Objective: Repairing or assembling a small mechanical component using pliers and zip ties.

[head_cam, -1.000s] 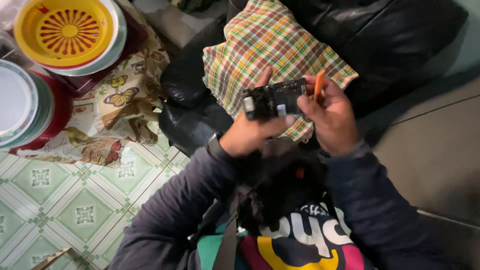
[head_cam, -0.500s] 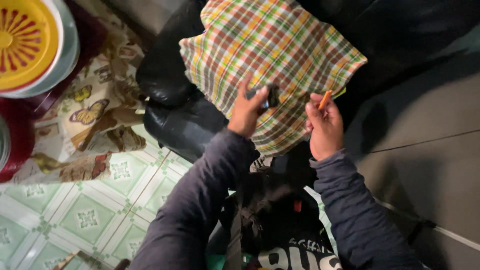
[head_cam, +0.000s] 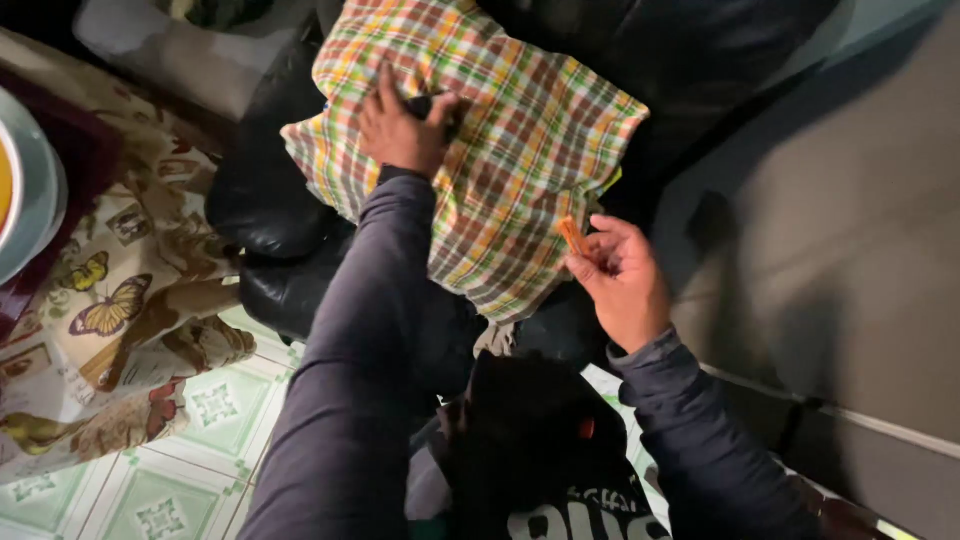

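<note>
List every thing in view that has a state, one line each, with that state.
left hand: shut on dark object, resting on the cloth
dark object: mostly hidden under the fingers
right hand: pinching orange tool, raised off the cloth
orange tool: held tilted
plaid cloth: spread over black cushion
butterfly tablecloth: draped, hanging over the edge

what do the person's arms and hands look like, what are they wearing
Both arms are in long dark sleeves, greyish navy, smooth and slightly creased, ending at the wrists. The left hand and right hand are bare: no gloves, and no rings or watch show.
</note>
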